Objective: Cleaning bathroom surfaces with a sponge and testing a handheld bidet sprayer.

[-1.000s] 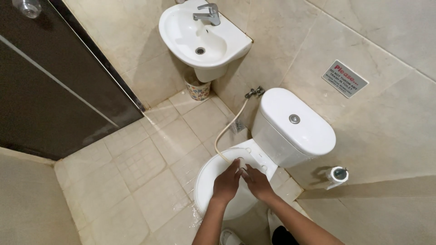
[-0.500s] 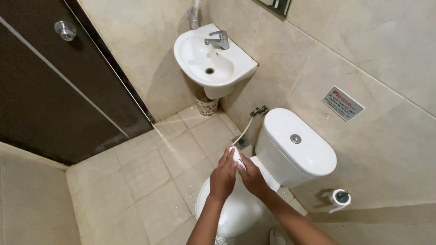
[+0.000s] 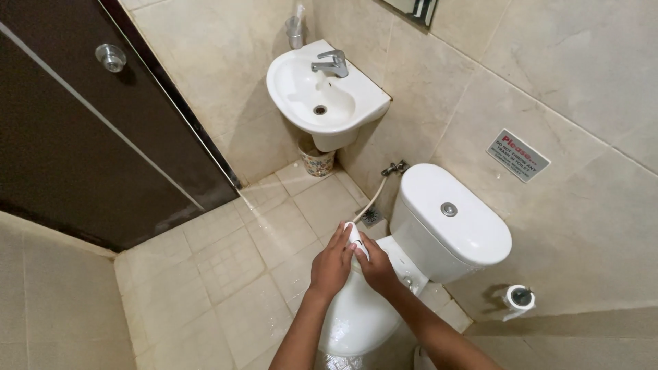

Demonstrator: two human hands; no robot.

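Both my hands meet over the white toilet (image 3: 356, 322), just above its closed lid. My left hand (image 3: 332, 264) and my right hand (image 3: 375, 266) together grip a small white spray nozzle (image 3: 354, 236), whose tip sticks up between my fingers. A pale hose (image 3: 373, 199) runs from the nozzle up to a metal valve (image 3: 395, 167) on the wall. The white cistern (image 3: 452, 223) stands right behind my hands.
A white corner basin (image 3: 322, 96) with a metal tap (image 3: 332, 64) hangs at the back, a small patterned bin (image 3: 317, 163) beneath it. A dark door (image 3: 89, 130) with a round knob fills the left. A paper roll (image 3: 519, 299) and a sign (image 3: 517, 155) are on the right wall.
The view has tilted up and shifted, so the basin and toilet sit lower and further right. My hands stay joined on the nozzle above the toilet lid.
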